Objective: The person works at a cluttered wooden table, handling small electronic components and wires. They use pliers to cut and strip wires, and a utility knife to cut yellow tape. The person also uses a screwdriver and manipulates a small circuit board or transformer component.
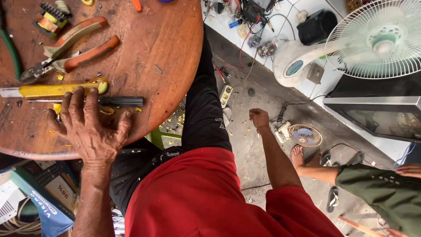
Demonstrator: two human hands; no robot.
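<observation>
Two hands are working apart: the left hand (90, 127) is lying flat, fingers spread, touching the black-handled screwdriver (94, 101) on the round table (166, 52), yellow knife (55, 90) at twelve o'clock. The right hand (259, 118) is hanging clenched, empty; nothing is lifted yet.

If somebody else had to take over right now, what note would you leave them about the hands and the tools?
Left hand: flat on the round wooden table, fingertips touching the yellow utility knife and the black-handled screwdriver; it grips nothing.
Right hand: closed in a fist out over the concrete floor; whether it holds anything cannot be told.
Orange-handled pliers lie further up the table, untouched. Yellow scraps litter table and floor.
Done and left: not clear from this view.
</observation>
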